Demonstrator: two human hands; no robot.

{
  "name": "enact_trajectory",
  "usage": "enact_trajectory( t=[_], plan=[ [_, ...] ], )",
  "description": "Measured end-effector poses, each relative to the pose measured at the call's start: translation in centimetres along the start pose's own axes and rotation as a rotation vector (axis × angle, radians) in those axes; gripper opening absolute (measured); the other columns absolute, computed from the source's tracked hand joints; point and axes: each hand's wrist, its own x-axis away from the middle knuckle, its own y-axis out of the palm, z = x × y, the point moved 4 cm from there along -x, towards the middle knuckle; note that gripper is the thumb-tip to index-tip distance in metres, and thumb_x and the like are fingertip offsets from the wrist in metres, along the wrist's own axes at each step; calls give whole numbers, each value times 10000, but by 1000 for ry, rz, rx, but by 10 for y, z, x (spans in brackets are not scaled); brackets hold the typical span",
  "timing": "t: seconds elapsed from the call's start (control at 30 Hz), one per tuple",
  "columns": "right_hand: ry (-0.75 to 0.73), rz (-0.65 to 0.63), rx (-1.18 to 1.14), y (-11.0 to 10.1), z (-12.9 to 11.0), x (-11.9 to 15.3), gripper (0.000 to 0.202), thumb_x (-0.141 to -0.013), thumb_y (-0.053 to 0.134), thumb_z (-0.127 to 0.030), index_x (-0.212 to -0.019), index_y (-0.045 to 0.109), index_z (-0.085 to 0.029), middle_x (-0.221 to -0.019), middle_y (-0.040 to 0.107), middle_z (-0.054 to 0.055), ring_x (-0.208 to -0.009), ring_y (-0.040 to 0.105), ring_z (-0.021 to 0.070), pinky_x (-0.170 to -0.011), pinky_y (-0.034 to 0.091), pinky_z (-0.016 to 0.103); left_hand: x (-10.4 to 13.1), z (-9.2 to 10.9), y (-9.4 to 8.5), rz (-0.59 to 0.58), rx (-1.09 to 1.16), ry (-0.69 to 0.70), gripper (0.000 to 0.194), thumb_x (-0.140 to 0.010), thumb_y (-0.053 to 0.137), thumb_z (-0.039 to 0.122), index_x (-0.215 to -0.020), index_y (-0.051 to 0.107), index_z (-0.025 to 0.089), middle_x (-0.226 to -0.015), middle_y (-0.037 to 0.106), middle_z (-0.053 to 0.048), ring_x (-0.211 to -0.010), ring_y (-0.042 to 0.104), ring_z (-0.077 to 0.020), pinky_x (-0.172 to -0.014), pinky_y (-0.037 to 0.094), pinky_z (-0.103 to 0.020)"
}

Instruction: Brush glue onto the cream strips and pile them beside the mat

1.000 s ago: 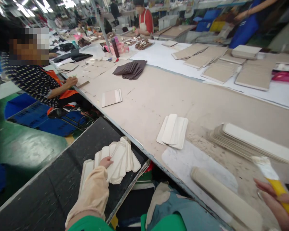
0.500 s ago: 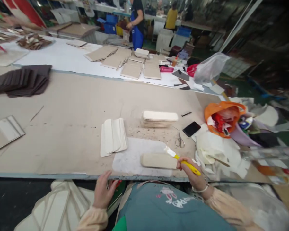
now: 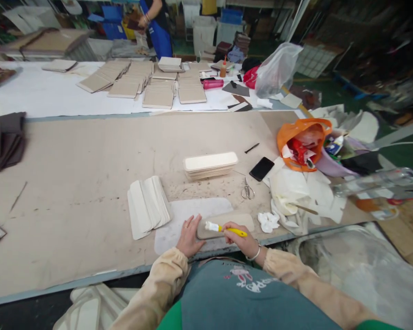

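My right hand [image 3: 241, 238] is closed round the yellow handle of a brush [image 3: 239, 232], whose white-coated bristles are over a beige rounded strip [image 3: 239, 220]. Fingers spread, my left hand [image 3: 190, 236] rests at the strip's left end. Beneath the strip lies a translucent white sheet [image 3: 179, 211] at the table's near edge. A fanned set of white strips [image 3: 146, 206] is left of the sheet. Behind it stands a neat stack of rounded strips [image 3: 210, 165]. Crumpled white tissue [image 3: 268, 222] sits just right of the beige strip.
Scissors [image 3: 247, 189], a black phone [image 3: 262, 169] and a pen [image 3: 252, 148] lie on the right. Beyond them are an orange bag [image 3: 285, 137] and white scraps [image 3: 325, 201]. Dark panels [image 3: 3, 142] lie left, beige panels [image 3: 158, 95] at the back. A person in a blue apron [image 3: 160, 39] stands beyond.
My left hand has come up from below the table edge onto the strip's left end. My right hand has brought the brush left over the strip. The view has shifted right.
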Motion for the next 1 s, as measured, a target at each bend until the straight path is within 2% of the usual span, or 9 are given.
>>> enact_trajectory(
  t=[0.2, 0.5, 0.7, 1.0],
  plan=[
    [18, -41, 28, 14, 8, -15, 199, -848, 512, -350, -882, 607, -179, -581, 580, -28, -539, 527, 104, -555, 433, 207, -1, -2, 1, -12, 17, -8, 954, -674, 663, 249, -1448, 107, 204, -1371, 474, -115, -1325, 289, -323, -1076, 206, -580],
    [35, -31, 43, 18, 19, -25, 169, -828, 523, -308, -871, 618, -175, -556, 580, -39, -519, 520, 94, -541, 427, 191, -5, 1, 0, 14, 28, -32, 974, -686, 654, 260, -1451, 53, 216, -1320, 521, -110, -1302, 325, -305, -1068, 193, -578],
    [53, 45, 48, -1, 21, -19, 157, -819, 514, -284, -852, 622, -175, -542, 569, -39, -516, 509, 93, -534, 408, 191, -5, 3, -1, 6, -16, -34, 958, -705, 633, 268, -1452, 36, 212, -1308, 529, -113, -1289, 343, -310, -1064, 198, -584],
    [110, 204, 17, -53, 33, 5, 195, -825, 504, -344, -839, 606, -178, -524, 537, -44, -497, 497, 99, -520, 412, 203, -4, -1, 1, 31, -74, 5, 910, -740, 603, 280, -1450, 36, 228, -1309, 528, -101, -1284, 354, -304, -1067, 223, -574]
  ],
)
